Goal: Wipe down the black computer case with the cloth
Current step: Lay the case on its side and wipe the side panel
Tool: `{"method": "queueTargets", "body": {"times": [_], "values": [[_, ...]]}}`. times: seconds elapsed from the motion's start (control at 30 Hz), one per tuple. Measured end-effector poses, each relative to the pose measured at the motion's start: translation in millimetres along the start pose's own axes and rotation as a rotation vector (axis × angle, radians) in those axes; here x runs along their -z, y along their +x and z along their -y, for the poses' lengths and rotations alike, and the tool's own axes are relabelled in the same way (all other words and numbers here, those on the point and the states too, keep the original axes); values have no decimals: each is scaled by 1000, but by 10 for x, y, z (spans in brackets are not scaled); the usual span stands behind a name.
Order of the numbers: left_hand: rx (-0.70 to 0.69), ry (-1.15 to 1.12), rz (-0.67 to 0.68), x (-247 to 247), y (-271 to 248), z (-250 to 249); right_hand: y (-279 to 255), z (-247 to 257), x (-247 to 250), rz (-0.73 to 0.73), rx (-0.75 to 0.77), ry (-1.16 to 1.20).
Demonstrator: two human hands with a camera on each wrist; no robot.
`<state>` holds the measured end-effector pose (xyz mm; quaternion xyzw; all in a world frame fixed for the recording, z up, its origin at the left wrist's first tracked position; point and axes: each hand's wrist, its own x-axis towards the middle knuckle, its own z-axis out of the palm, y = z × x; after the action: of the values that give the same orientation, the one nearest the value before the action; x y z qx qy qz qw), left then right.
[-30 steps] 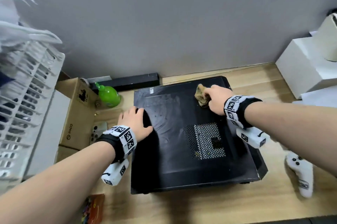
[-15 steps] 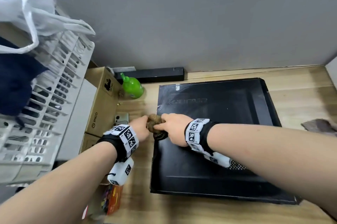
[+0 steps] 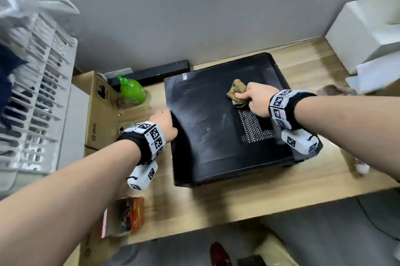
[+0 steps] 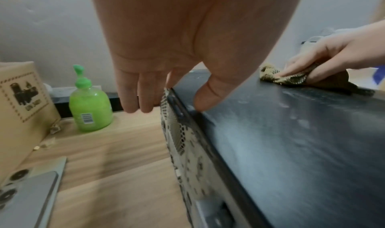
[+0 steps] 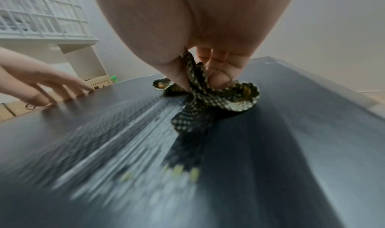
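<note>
The black computer case [image 3: 205,135] lies flat on the wooden table, its dusty top panel streaked with smears. My right hand [image 3: 249,97] grips a bunched brown checked cloth [image 3: 237,90] and presses it onto the far right part of the top, just beyond the mesh vent [image 3: 251,127]. In the right wrist view the cloth [image 5: 208,96] is pinched between thumb and fingers against the case [image 5: 270,141]. My left hand [image 3: 165,118] rests on the case's left edge. In the left wrist view its thumb [image 4: 204,101] lies on top and its straight fingers [image 4: 135,99] hang down the side.
A green soap bottle [image 3: 132,92] and a cardboard box [image 3: 97,109] stand left of the case, beside a white slatted rack [image 3: 32,103]. A black bar [image 3: 151,73] lies along the wall. White boxes [image 3: 363,31] sit at the right. A red packet [image 3: 132,216] lies at the front left.
My right hand has swept the cloth from the case's left edge, beside my left hand, across to the far right of the top. My left hand stays at the left edge.
</note>
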<state>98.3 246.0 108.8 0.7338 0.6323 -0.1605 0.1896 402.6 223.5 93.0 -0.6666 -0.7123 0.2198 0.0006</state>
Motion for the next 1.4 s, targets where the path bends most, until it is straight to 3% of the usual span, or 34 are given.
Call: {"method": "queueTargets", "body": {"times": [0.23, 0.4, 0.5, 0.6, 0.7, 0.97, 1.17, 1.23, 1.3, 1.4], "values": [[-228, 217, -43, -463, -678, -96, -1031, 201, -374, 46, -133, 19], [-317, 242, -18, -611, -994, -173, -1713, 65, -565, -83, -301, 50], [-346, 208, -27, -711, -1087, -231, -2031, -104, -637, -245, -508, 199], [-359, 170, -100, -808, -1096, -273, -2239, -243, -822, -348, -659, 330], [-371, 144, -204, -848, -1018, -265, -2283, -270, -1083, -386, -706, 405], [-362, 129, -178, -991, -977, -120, -1838, 280, -1576, -377, -624, 604], [-354, 102, -154, -1024, -962, -94, -1509, 1301, -1860, -116, -258, 587], [-355, 74, -161, -1047, -956, -74, -1450, 1570, -1908, -91, -149, 579], [-368, 66, -175, -1059, -961, -59, -1464, 1598, -1937, -97, -139, 596], [-377, 78, -177, -1042, -974, -65, -1551, 1262, -1906, -142, -254, 662]]}}
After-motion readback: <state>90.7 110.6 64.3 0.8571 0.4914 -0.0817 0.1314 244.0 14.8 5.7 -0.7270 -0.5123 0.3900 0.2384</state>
